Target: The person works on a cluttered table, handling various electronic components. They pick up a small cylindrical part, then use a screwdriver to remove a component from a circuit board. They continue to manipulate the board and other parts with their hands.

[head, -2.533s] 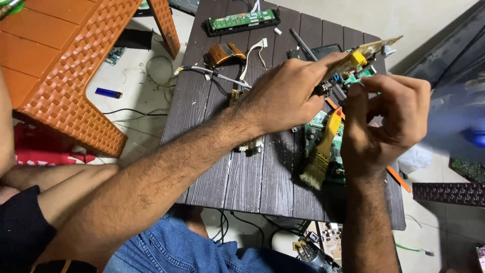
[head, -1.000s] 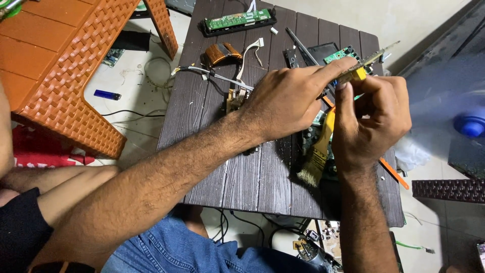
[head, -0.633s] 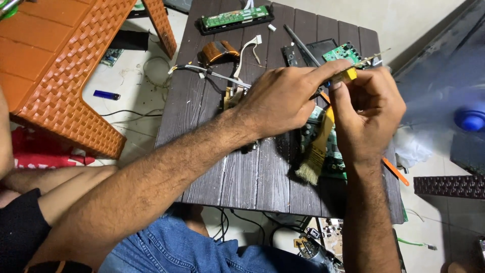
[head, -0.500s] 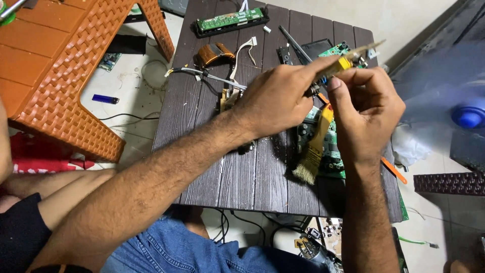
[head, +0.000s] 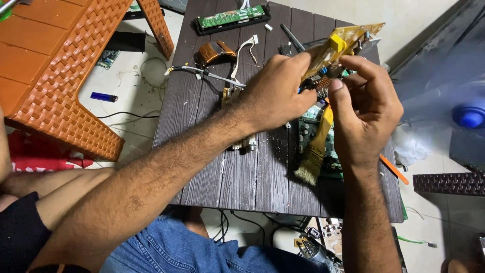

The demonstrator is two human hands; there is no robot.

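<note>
My left hand (head: 275, 91) grips a small tan circuit board (head: 348, 38) with a yellow component, held tilted above the dark slatted table (head: 242, 172). My right hand (head: 364, 111) pinches the board's lower edge from the right side. A yellow-handled brush (head: 316, 149) hangs down by my right palm; whether that hand grips it I cannot tell. Its bristles touch the table. A green circuit board (head: 316, 129) lies flat on the table beneath both hands, partly hidden.
A long green board in a black frame (head: 231, 17) lies at the table's far edge, with a copper coil part (head: 214, 51) and white wires (head: 242, 50) nearby. An orange plastic chair (head: 70, 65) stands left. A blue lighter (head: 103, 97) lies on the floor. An orange tool (head: 394, 169) lies right.
Both hands have lifted the small tan board higher and tilted it, so more of it shows above my fingers. The brush stays hanging below.
</note>
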